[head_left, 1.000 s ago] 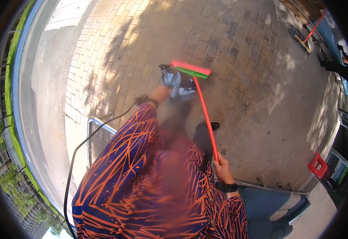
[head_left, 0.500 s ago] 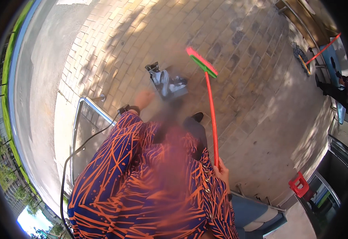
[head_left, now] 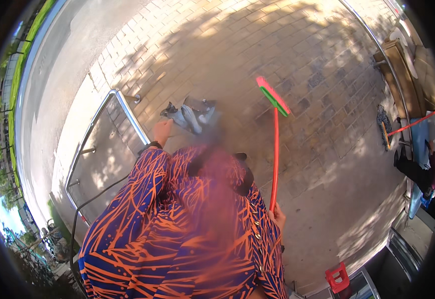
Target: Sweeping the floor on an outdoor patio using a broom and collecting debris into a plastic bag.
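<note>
My left hand is closed at the near left edge of a crumpled silver-grey plastic bag. The grip itself is hard to make out, but the bag moves along with the hand. The bag has a dark corner, and a blur hides its near right part. Low on my right side, my right hand is wrapped round the red handle of a broom. Away from me, the broom's green head with pink bristles rests at the paving.
A bent metal handrail stands at my left, with a dark cable near my left sleeve. To the right are a mop with a red handle, a person in dark clothes and a brown bench-like piece. A red stool is at lower right.
The view has shifted. My left hand and the grey bag have moved left together, toward the handrail. The broom stays in my right hand, its head now slightly nearer and further right in view.
</note>
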